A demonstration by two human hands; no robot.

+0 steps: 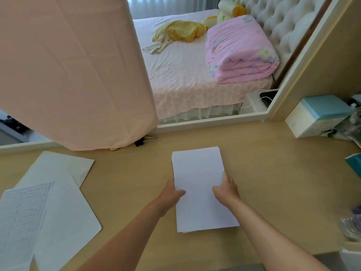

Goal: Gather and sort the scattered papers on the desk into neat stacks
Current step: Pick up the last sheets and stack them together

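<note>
A small stack of blank white sheets (197, 173) lies in the middle of the wooden desk (125, 173), its long side pointing away from me. My left hand (172, 192) grips the stack's left edge, thumb on top. My right hand (226, 188) grips its right edge the same way. At the left of the desk lie loose papers: a blank sheet (64, 222) overlapping a printed sheet (21, 216), and another white sheet (56, 167) behind them.
A pink cloth (74, 75) hangs down to the desk's back edge, with a black binder clip (145, 140) beside it. A teal and white box (316, 116) and cluttered items stand at the right edge. A mirror behind shows a bed.
</note>
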